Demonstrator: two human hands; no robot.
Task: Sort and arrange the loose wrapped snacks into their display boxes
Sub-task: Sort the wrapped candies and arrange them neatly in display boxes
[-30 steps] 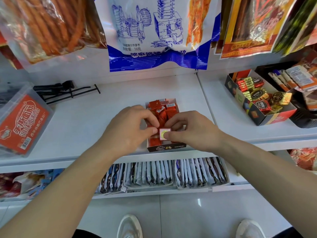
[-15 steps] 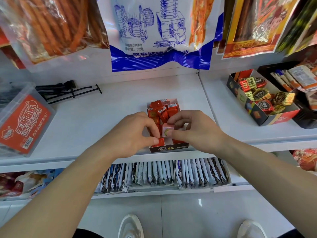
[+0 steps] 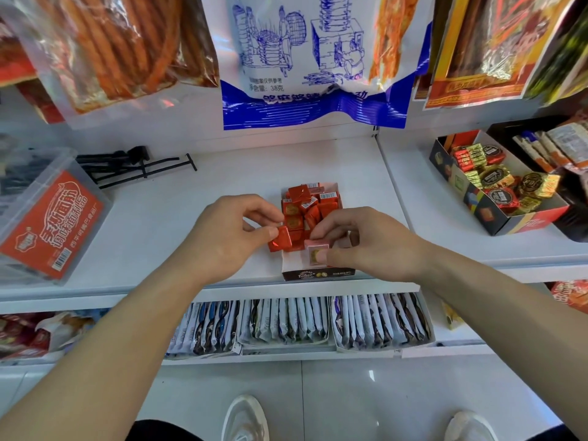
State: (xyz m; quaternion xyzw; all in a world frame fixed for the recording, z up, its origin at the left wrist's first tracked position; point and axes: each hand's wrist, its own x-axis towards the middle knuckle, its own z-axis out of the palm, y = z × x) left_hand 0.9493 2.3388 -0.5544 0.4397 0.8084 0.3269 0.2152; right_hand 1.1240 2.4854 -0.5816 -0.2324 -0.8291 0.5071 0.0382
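- The left hand [image 3: 222,237] has drawn one red wrapped snack [image 3: 279,239] to the display box's [image 3: 318,275] left edge, pinching it.
- The right hand [image 3: 366,240] pinches one pink wrapped snack [image 3: 315,253] over the box's front.
- More red snacks [image 3: 310,202] fill its back; their number is unclear.

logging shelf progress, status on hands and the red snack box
Left hand pinches red snack at left wall of display box. Right hand pinches pink snack over its front. Loose red pile crowds the back.
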